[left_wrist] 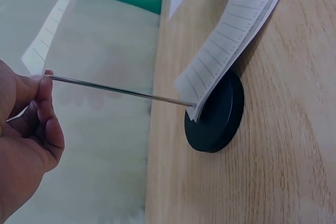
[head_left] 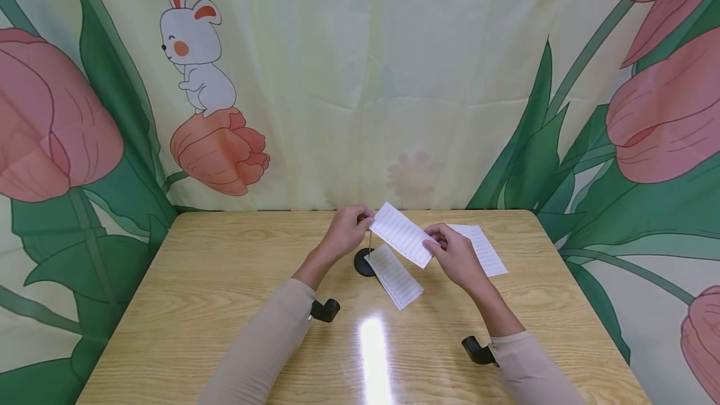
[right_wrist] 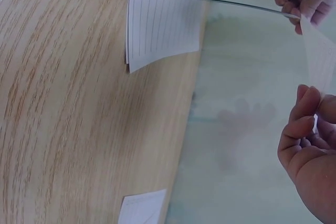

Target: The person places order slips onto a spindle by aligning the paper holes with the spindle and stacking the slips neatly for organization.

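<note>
Person's L grip [head_left: 350, 229] and R grip [head_left: 457, 256] pinched opp. ends of 1 lined paper slip [head_left: 402, 234] by the tip of a thin rod [left_wrist: 121, 91], above the bench [head_left: 253, 255]. Slip looked light, floppy, easily torn; prob. best held by edges.

No words, numbers or brands can be read

The printed signs that do show are ruled lines and small outlined boxes. On the checklist slips [right_wrist: 163, 22] threaded on the metal spike [left_wrist: 121, 90], the right wrist view shows the clearest marks: a row of upright boxes along one edge, one to each ruled space, the spaces themselves blank. The raised checklist slip [head_left: 402, 234] bears parallel ruled lines, with tiny marks along one long edge too small to make out. The loose checklist slips [head_left: 486, 252] at the right are ruled as well; along one edge, the right wrist view shows faint marks, illegible.
</note>
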The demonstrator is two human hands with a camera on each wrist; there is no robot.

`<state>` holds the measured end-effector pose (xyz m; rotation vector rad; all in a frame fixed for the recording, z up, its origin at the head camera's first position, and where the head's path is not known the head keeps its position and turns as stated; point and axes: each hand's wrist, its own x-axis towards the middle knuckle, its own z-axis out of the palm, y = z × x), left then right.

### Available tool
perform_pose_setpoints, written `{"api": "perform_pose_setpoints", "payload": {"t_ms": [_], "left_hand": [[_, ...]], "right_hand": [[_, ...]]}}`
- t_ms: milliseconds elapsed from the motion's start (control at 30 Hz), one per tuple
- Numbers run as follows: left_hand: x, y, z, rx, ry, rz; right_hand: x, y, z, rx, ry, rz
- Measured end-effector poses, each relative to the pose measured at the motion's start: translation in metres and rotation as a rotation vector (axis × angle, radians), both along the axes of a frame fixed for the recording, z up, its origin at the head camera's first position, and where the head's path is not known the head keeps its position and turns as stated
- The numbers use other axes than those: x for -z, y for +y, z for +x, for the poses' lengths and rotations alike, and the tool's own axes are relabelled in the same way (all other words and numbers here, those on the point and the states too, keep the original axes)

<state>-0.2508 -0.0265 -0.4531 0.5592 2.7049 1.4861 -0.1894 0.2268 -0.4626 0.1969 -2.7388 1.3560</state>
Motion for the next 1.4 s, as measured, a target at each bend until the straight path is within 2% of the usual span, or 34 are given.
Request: {"api": "perform_pose_setpoints", "payload": {"t_ms": [200, 433, 733, 1233, 1400], "left_hand": [[0.001, 0.000, 0.000, -0.012, -0.015, -0.006], [0.006, 0.001, 0.000, -0.013, 0.006, -0.011], [0.010, 0.001, 0.001, -0.019, -0.020, -0.015], [0.016, 0.000, 0.002, -0.014, -0.048, -0.048], [0.020, 0.000, 0.000, 0.001, -0.036, -0.053]], "right_hand": [[0.001, 0.000, 0.000, 0.000, -0.009, 0.005], [0.001, 0.000, 0.000, -0.002, -0.011, 0.012], [0.002, -0.002, 0.003, -0.004, -0.027, 0.023], [0.012, -0.004, 0.008, -0.009, -0.050, 0.027], [0.016, -0.006, 0.010, -0.011, -0.054, 0.054]]}}
